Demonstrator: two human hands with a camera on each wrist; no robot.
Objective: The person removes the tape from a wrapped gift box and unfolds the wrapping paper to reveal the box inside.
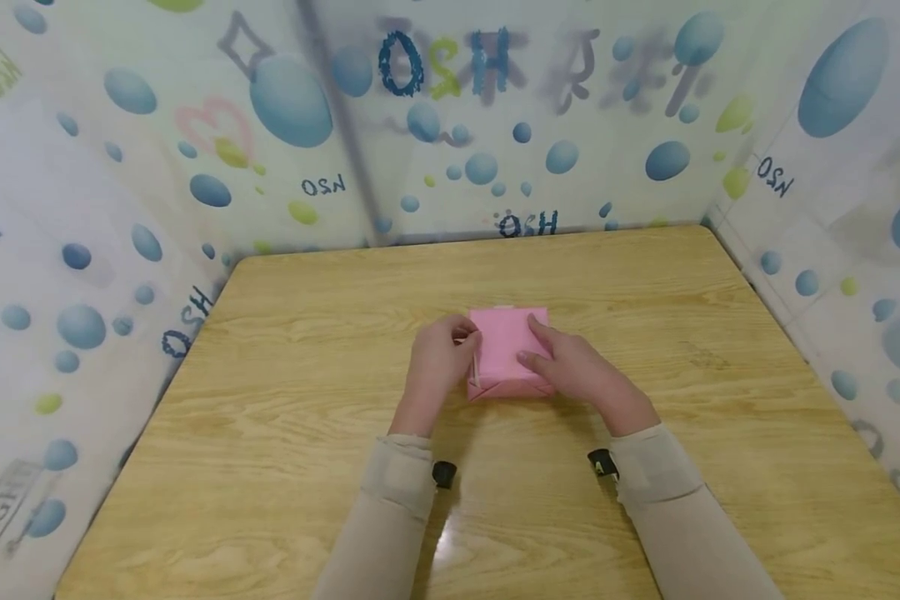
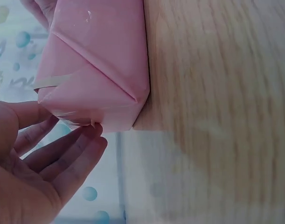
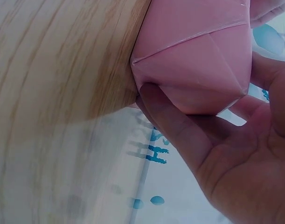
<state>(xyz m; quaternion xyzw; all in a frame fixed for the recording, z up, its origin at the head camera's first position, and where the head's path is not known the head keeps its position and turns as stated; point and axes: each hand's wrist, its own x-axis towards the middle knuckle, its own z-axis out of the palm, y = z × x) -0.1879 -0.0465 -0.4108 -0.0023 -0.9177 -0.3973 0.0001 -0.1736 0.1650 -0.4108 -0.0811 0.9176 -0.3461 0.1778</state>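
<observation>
A pink paper-wrapped box [image 1: 506, 346] rests on the wooden table, its folded end flap turned toward me. My left hand [image 1: 442, 354] is at the box's left edge, thumb and fingertips pinching a pale strip of tape. In the left wrist view that tape [image 2: 53, 81] runs over the box's edge, and a small torn end shows at the fingertips [image 2: 96, 130]. My right hand [image 1: 581, 367] grips the box's right side. Its thumb lies on top; in the right wrist view, other fingers [image 3: 168, 114] hold the side near the bottom corner.
The wood-grain table [image 1: 307, 400] reaches to patterned walls [image 1: 480, 125] at the back and both sides. A dark wrist strap part [image 1: 444, 474] shows by the left sleeve, another [image 1: 602, 462] by the right sleeve.
</observation>
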